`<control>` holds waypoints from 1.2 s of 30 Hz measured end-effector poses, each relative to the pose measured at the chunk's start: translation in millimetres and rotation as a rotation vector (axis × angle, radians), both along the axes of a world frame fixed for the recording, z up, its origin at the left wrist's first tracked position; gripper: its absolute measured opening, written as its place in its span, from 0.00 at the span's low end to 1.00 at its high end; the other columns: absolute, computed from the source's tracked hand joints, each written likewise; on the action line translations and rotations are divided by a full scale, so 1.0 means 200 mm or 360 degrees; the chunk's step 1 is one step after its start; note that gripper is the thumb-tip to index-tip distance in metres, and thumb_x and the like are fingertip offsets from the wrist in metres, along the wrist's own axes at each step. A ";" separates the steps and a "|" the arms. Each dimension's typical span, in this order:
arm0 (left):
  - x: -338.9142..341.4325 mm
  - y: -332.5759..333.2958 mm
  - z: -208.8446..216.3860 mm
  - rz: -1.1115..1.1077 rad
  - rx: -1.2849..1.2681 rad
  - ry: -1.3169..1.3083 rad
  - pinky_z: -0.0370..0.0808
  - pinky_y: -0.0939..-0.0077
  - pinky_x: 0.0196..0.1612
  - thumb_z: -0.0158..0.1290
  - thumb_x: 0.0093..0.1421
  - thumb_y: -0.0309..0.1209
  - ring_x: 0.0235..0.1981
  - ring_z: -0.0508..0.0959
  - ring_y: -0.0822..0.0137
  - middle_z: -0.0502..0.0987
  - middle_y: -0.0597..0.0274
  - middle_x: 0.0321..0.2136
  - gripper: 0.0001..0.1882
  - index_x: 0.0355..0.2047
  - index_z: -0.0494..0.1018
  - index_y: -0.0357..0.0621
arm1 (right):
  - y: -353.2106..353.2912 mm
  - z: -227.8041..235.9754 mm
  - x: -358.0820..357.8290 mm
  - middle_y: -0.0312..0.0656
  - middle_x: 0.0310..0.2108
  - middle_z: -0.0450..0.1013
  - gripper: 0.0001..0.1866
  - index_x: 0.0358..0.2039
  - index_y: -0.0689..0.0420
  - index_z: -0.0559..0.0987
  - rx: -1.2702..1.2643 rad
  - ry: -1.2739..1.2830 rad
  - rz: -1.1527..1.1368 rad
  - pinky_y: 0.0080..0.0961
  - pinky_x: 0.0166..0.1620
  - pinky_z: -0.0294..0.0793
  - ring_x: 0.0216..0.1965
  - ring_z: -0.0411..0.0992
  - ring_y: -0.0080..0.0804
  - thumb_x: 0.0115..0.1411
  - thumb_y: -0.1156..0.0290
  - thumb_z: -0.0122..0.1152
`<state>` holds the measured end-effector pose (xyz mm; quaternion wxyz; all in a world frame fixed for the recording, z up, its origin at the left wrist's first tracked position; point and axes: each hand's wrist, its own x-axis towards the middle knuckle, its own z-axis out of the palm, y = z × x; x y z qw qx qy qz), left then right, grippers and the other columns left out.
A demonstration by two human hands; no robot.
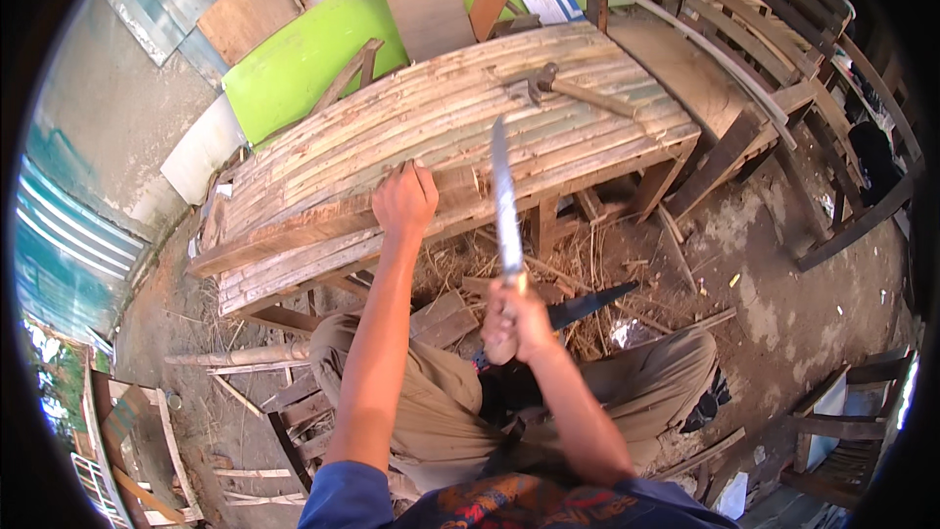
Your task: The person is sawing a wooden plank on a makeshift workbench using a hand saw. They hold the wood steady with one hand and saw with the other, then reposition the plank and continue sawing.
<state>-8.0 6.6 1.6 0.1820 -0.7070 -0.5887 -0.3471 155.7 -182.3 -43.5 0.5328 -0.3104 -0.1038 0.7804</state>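
knife handle [501, 333] hidden inside right hand [517, 321], left fingers [419, 168] behind plank edge [323, 225]

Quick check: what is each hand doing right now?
Left hand: closed, gripping the edge of the bamboo-slat bench.
Right hand: closed around the handle of a long knife, blade pointing up.

Left hand [404, 200] stretched forward, fingers curled; right hand [513, 323] fisted, grip closed.

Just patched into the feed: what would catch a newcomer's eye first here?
The long knife, raised blade-up in the right hand at centre. Just beyond it, the left hand grips the near edge of a slatted bamboo panel, where a hammer lies at the far end.
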 end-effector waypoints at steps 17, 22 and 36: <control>-0.02 0.01 0.00 0.0010 -0.0042 0.0066 0.80 0.56 0.32 0.44 0.65 0.34 0.22 0.80 0.47 0.81 0.46 0.24 0.19 0.24 0.78 0.38 | 0.05 0.03 -0.07 0.34 0.14 0.67 0.18 0.21 0.55 0.71 0.0107 -0.0815 -0.0006 0.26 0.18 0.63 0.13 0.66 0.22 0.65 0.62 0.64; 0.01 -0.03 0.00 0.0023 -0.0004 -0.0022 0.80 0.56 0.36 0.44 0.66 0.35 0.23 0.81 0.48 0.81 0.48 0.24 0.20 0.24 0.79 0.38 | 0.01 0.55 0.12 0.28 0.15 0.66 0.13 0.23 0.56 0.72 0.0739 -0.0814 -0.0714 0.19 0.18 0.60 0.14 0.62 0.16 0.67 0.72 0.60; -0.01 0.01 0.00 0.0044 -0.0052 -0.0005 0.80 0.56 0.32 0.44 0.66 0.36 0.22 0.81 0.50 0.81 0.50 0.23 0.20 0.22 0.78 0.40 | 0.00 0.27 -0.03 0.34 0.15 0.69 0.17 0.21 0.57 0.71 0.0465 -0.1500 -0.0240 0.22 0.16 0.62 0.13 0.65 0.19 0.66 0.66 0.59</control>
